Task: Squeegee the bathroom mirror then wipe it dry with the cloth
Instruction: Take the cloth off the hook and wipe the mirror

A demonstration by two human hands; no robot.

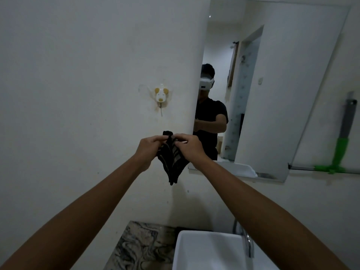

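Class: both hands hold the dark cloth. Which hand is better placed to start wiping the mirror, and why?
Probably the right hand: it already grips the cloth and sits nearer the mirror, which hangs to its right. The left hand would need to cross over.

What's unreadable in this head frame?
- Mirror: top and right cut off by the frame edge; wetness too dim to judge.
- Squeegee: blade end partly cut off at the right.
- Cloth: top hidden by both hands' fingers.
- Sink: cut off at the bottom.
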